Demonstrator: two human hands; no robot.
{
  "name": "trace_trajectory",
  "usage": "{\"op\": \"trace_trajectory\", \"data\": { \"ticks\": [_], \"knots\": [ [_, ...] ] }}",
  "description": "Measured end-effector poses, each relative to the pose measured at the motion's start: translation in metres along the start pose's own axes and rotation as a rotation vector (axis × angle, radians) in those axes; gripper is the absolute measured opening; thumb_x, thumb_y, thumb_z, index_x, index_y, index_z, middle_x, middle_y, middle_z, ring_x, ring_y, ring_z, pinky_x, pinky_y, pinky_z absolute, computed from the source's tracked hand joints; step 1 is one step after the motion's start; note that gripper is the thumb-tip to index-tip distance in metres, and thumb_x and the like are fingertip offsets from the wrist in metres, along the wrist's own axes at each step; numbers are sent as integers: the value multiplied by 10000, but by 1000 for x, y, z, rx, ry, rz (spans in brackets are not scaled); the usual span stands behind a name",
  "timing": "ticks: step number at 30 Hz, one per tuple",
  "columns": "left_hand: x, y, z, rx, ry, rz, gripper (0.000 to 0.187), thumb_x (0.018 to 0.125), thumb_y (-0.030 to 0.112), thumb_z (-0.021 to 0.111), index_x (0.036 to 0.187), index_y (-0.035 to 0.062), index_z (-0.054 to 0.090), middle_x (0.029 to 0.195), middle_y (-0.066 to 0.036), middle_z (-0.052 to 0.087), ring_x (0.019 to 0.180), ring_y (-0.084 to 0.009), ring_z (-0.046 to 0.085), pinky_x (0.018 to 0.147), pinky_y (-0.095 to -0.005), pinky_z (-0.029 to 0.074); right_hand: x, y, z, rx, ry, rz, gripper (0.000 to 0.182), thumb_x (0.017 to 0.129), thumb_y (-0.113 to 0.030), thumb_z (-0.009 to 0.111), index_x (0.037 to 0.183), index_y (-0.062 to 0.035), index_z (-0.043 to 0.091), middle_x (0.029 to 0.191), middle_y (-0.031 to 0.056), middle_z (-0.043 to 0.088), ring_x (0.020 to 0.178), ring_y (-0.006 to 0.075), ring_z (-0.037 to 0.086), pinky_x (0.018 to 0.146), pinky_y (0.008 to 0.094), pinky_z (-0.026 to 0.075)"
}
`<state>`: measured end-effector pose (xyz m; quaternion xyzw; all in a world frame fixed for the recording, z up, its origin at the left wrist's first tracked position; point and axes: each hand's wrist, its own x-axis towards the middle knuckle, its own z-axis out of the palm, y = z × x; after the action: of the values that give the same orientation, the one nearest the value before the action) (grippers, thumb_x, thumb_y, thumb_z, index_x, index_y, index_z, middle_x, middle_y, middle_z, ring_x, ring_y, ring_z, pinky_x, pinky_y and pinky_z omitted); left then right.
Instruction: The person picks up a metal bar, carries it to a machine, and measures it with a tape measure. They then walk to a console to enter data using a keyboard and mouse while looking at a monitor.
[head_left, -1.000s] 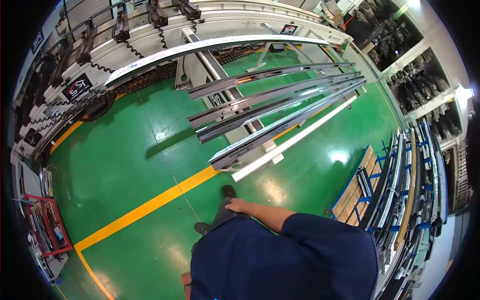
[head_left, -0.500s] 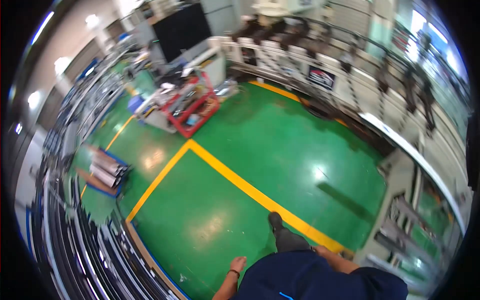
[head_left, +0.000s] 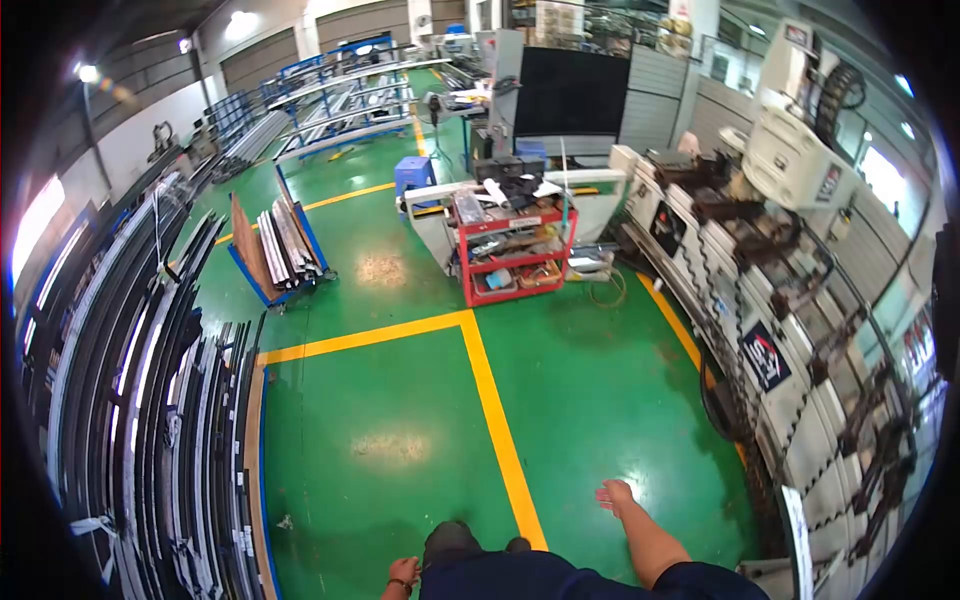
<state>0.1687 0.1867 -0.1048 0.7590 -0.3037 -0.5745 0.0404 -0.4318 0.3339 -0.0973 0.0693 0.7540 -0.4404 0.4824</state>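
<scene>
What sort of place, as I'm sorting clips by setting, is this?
Probably a fabrication workshop: long profiles stacked at left, a loaded red cart, and a long machine at right.

Floor point(head_left: 350, 430), green, glossy, scuffed; yellow lines point(head_left: 493, 400) meeting at a corner. On it: one red cart point(head_left: 515, 264), laden, just behind that corner; one blue stool point(head_left: 415, 175); one blue-edged trolley point(head_left: 246, 250), bearing upright profiles point(head_left: 283, 243).

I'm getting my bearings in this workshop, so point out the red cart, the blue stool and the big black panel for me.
Red cart point(head_left: 512, 296): head view, on its bottom front rim.
Blue stool point(head_left: 412, 178): head view, on its upper part.
Black panel point(head_left: 572, 92): head view, middle of its dark face.
</scene>
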Motion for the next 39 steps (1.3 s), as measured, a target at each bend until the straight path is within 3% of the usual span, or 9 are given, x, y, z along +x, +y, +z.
{"op": "trace_trajectory", "data": {
  "ticks": [6,14,19,20,24,28,30,33,39],
  "knots": [
    [49,75,22,182,-92,39,408,997,376,768,1223,36,754,967,-101,784,823,-249,764,649,-450,572,73,-110,114,-76,-132,-64,433,1052,-353,669,1383,-81,608,1171,137,780,1004,281,754,849,497,585],
    [160,279,-37,241,-103,27,414,1010,367,752,1256,34,737,997,-101,793,834,-240,763,630,-428,567,137,-89,231,-235,-165,229,294,1057,-313,694,1213,-67,735,1063,160,804,877,298,778,794,468,612],
    [260,436,-84,103,-27,55,418,1018,362,743,1277,33,727,1016,-101,799,841,-234,763,619,-414,565,181,-146,287,-383,-320,-27,282,1051,-291,714,1217,-63,732,1034,165,807,856,304,780,785,451,615],
    [281,474,-86,36,-10,80,419,1020,361,741,1281,33,725,1019,-102,800,842,-233,763,616,-412,564,168,-193,323,-248,-130,219,293,1046,-286,723,1248,-75,726,1035,170,805,852,303,778,786,475,608],
    [341,626,-81,-190,0,256,380,1009,331,750,1231,23,739,989,-72,787,817,-207,755,607,-357,538,213,-291,410,-380,-79,265,288,1058,-297,725,1256,-89,722,1113,134,808,890,286,778,828,491,616],
    [380,716,-64,-287,-6,367,318,1012,293,745,1197,35,754,977,-54,782,807,-177,751,610,-330,531,284,-400,501,-357,-118,250,299,1066,-295,707,1302,-110,697,1165,139,793,954,296,767,853,524,607],
    [406,735,-62,-253,4,325,331,1017,320,736,1197,43,754,972,-53,779,805,-174,754,608,-327,532,331,-453,547,-360,-181,222,310,1066,-306,705,1303,-106,695,1170,140,791,963,296,766,865,533,604],
    [424,747,-89,326,15,264,395,1055,354,712,1313,57,696,1078,-79,787,895,-225,764,694,-403,583,378,-536,606,-411,-239,196,354,1060,-334,710,1320,-94,690,1179,139,789,991,288,762,871,530,592],
    [446,861,-127,-1,15,2,413,1034,365,738,1319,69,697,1094,-96,783,925,-249,751,746,-424,575,502,-690,757,-808,-384,-80,343,1046,-356,719,1262,-90,735,1106,120,804,926,255,768,799,479,599]
  ]
}}
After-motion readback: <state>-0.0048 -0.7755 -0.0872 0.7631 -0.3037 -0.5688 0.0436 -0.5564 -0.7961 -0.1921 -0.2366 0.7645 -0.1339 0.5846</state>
